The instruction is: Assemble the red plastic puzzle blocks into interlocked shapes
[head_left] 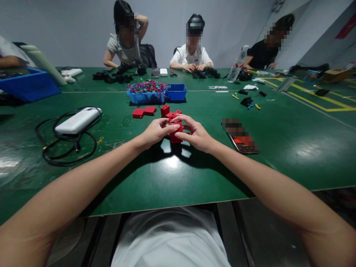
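Observation:
Both my hands meet over the middle of the green table, around a small red box (176,136) with dark slots on its top. My left hand (159,130) grips it from the left, thumb across its upper front. On the other side my right hand (196,134) closes on it with thumb and fingers. Just behind stands another red block (165,111), with more red pieces partly hidden by my fingers. Two flat red blocks (144,112) lie to the left of these.
Blue bins (147,98), one heaped with coloured wires, stand beyond the blocks. A white power bank (79,120) with a coiled black cable (66,162) lies left, a phone (239,136) right. Across the table sit several people, near a plastic bottle (237,65) and black parts.

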`<state>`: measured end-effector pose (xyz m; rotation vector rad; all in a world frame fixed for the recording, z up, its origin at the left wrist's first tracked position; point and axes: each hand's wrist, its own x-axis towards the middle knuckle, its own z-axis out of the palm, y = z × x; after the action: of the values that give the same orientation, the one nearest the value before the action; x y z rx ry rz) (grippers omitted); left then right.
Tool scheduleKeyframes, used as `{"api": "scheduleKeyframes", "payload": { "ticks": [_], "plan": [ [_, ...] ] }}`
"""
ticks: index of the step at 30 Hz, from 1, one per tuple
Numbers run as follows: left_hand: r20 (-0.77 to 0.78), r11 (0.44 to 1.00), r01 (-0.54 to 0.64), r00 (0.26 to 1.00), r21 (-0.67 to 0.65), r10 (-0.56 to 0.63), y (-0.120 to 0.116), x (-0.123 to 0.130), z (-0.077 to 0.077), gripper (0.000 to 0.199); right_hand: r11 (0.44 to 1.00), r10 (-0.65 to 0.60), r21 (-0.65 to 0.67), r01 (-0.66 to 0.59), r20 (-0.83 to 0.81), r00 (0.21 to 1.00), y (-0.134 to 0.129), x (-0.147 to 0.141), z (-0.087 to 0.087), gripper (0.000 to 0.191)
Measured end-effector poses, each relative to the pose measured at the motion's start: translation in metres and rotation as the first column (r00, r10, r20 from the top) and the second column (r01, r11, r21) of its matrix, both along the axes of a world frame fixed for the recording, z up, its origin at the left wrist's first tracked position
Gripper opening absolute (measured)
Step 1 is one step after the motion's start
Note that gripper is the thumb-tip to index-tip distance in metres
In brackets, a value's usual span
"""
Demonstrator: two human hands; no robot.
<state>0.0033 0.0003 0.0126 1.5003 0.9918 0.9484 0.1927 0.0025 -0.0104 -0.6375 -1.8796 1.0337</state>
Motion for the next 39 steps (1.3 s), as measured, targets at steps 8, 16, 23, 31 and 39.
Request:
{"api": "scheduleKeyframes", "payload": {
  "ticks": [8,16,23,31,39],
  "plan": [
    [0.005,1.000,-0.011,1.000,0.002,0.011,0.001,0.000,0.000,0.065,1.000,0.002,-0.001,-0.002,-0.001,1.000,-0.001,-0.001,0.002,0.046],
    [-0.009,1.000,0.012,1.000,0.000,-0.012,0.001,-0.001,0.002,0.063,1.000,-0.009,-0.008,0.009,0.013,1.000,-0.002,0.000,0.002,0.048],
    [-0.003,0.999,0.022,1.000,-0.037,-0.022,0.004,-0.003,0.000,0.056,1.000,-0.003,-0.005,0.003,0.000,1.000,-0.002,-0.002,0.002,0.047],
    [0.003,0.999,-0.032,0.999,-0.015,0.032,0.003,0.001,-0.010,0.066,1.000,-0.013,-0.002,0.013,-0.011,1.000,0.000,-0.001,0.001,0.046],
    [0.010,0.999,-0.027,1.000,-0.027,0.027,0.001,0.001,-0.004,0.066,1.000,0.003,0.031,-0.003,-0.012,1.000,0.000,-0.001,0.002,0.044]
  ]
}}
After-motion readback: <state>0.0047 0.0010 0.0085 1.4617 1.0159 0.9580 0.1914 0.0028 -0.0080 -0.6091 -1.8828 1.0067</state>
